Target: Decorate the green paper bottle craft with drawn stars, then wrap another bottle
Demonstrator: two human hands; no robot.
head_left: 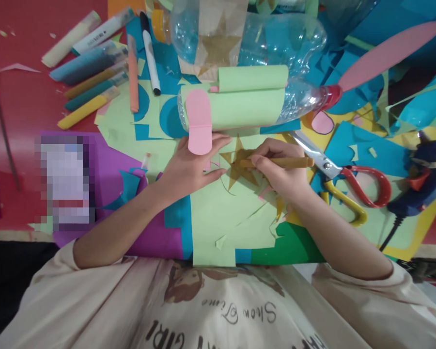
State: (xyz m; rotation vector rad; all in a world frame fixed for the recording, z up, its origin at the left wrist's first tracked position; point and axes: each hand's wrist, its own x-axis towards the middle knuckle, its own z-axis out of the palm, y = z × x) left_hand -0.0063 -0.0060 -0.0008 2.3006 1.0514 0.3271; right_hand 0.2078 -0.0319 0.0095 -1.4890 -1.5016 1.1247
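Observation:
A brownish-yellow marker [287,162] is pinched in my right hand [283,169], its tip on a brown-gold star [242,167]. The star is on light green paper [218,218]. Just left of it, my left hand [192,162] rests on the paper with thumb and fingers spread, holding nothing. Beyond both hands lies a small clear bottle [301,99], wrapped in a light green paper band [243,107]. A pink rounded paper strip [199,121] hangs off its left end, partly covering my left hand. A long pink paper piece [392,55] extends from the bottle's red cap [330,97].
Open scissors [334,172] lie right of my right hand, near a dark blue glue gun [421,189]. A larger clear bottle [283,39] with a star lies at the back. Several markers [94,92] sit back left, above a blurred-out rectangular item [67,182]. Paper scraps cover the table.

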